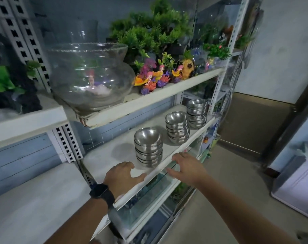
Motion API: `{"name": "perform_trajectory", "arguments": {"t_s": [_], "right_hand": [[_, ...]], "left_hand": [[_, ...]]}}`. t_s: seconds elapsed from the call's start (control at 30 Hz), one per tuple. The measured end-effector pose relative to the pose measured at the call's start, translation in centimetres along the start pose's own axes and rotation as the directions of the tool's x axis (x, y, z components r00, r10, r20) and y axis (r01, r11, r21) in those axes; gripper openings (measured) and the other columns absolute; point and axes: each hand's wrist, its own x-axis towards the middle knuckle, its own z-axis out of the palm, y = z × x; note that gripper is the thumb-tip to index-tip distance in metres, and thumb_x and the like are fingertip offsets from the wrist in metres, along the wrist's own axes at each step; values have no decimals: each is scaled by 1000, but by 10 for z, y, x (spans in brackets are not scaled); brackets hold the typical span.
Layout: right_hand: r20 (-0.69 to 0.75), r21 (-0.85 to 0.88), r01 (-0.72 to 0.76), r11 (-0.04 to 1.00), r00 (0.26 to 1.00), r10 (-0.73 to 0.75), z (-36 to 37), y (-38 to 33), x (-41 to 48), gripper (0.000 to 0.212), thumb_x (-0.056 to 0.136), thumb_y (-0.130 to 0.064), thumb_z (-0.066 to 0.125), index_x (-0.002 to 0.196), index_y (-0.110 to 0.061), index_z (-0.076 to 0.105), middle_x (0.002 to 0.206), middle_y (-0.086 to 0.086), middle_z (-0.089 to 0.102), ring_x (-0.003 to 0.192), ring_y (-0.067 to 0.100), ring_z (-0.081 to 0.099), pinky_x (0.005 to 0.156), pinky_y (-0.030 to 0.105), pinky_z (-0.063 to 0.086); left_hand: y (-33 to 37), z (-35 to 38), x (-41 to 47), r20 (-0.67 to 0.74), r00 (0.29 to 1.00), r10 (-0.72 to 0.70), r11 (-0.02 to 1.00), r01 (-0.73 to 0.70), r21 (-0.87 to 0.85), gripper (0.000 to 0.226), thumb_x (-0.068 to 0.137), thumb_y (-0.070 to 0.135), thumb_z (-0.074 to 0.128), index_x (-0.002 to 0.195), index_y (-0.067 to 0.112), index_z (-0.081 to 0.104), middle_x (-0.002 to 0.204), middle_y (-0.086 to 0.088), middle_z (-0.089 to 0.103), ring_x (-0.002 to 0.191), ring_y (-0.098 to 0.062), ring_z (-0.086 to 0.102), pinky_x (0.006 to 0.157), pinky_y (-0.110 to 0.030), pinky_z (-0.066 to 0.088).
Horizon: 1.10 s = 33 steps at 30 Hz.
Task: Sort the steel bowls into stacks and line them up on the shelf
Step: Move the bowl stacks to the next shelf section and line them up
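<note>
Three stacks of steel bowls stand in a row on the white middle shelf (114,155): a near stack (148,147), a middle stack (177,126) and a far stack (197,112) by the right post. My left hand (122,175), with a black watch on the wrist, hovers over the shelf's front edge just left of the near stack, fingers loosely bent, holding nothing. My right hand (185,167) is in front of the shelf edge, right of the near stack, fingers relaxed and empty. Neither hand touches a bowl.
On the upper shelf stand a large glass fishbowl (91,74), colourful figurines (156,76) and plastic plants (149,32). A glass tank (149,196) sits below the bowl shelf. Slotted white posts (218,85) frame the rack. Bare floor (237,173) lies to the right.
</note>
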Motion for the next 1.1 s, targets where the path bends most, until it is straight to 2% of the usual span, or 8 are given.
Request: {"name": "perform_trajectory", "arguments": {"t_s": [0.17, 0.3, 0.47, 0.63, 0.7, 0.77, 0.93, 1.1], "right_hand": [[41, 50, -37, 998, 999, 35, 4, 12, 42, 81, 82, -76, 56, 145, -26, 42, 127, -6, 58, 117, 12, 53, 86, 28, 44], [117, 299, -112, 948, 990, 80, 15, 26, 62, 114, 65, -83, 68, 155, -38, 14, 135, -9, 49, 127, 8, 48, 103, 35, 46], [181, 433, -129, 892, 982, 54, 37, 38, 94, 138, 57, -79, 78, 158, -37, -7, 152, -5, 38, 135, 9, 41, 110, 40, 41], [264, 625, -131, 770, 963, -50, 57, 40, 117, 149, 46, -69, 92, 152, -53, -11, 158, -9, 32, 141, 8, 37, 114, 43, 42], [271, 705, -147, 694, 960, -72, 64, 42, 121, 148, 47, -60, 97, 150, -57, -8, 159, -12, 30, 142, 7, 37, 114, 43, 42], [294, 761, -172, 626, 951, -96, 67, 44, 123, 145, 48, -50, 100, 147, -64, -6, 157, -18, 31, 140, 6, 40, 112, 42, 44], [296, 873, -156, 462, 923, -247, 73, 47, 138, 130, 61, -17, 98, 145, -65, 11, 150, -19, 41, 132, 5, 52, 104, 33, 52], [306, 886, -154, 436, 902, -303, 86, 55, 149, 124, 62, -16, 96, 146, -63, 18, 138, -22, 53, 131, 9, 54, 104, 43, 52]], "left_hand": [[-15, 0, 49, 21, 1000, -4, 1000, 4, -12, 93, 69, 93, 49, 136, 29, 52, 136, 13, 57, 121, -9, 55, 99, -29, 47], [-29, 12, 74, 95, 993, -67, 984, 81, -156, 136, 49, 103, 51, 158, 27, 22, 157, 8, 39, 139, -14, 43, 111, -34, 40], [-35, 29, 95, 185, 981, -55, 918, 122, -378, 155, 38, 94, 72, 158, 35, -7, 162, 8, 25, 145, -14, 33, 115, -38, 38], [-31, 43, 103, 145, 989, 9, 787, 82, -611, 145, 44, 68, 93, 154, 45, 1, 153, 17, 34, 140, -6, 40, 109, -32, 44], [-16, 46, 101, 130, 991, 29, 661, 79, -746, 130, 57, 36, 99, 153, 41, 10, 146, 18, 41, 130, 5, 48, 97, -20, 50], [-5, 54, 100, 105, 994, 43, 558, 64, -828, 121, 62, 9, 96, 150, 38, 18, 142, 14, 44, 123, 6, 54, 86, -21, 56], [4, 74, 106, 21, 994, -107, 472, 70, -879, 123, 53, 5, 99, 147, 37, 26, 137, 10, 58, 123, -6, 59, 87, -24, 56], [10, 87, 102, 0, 978, -209, 473, 101, -875, 126, 53, 11, 101, 150, 35, 25, 138, 9, 59, 129, -18, 57, 96, -30, 53]]}}
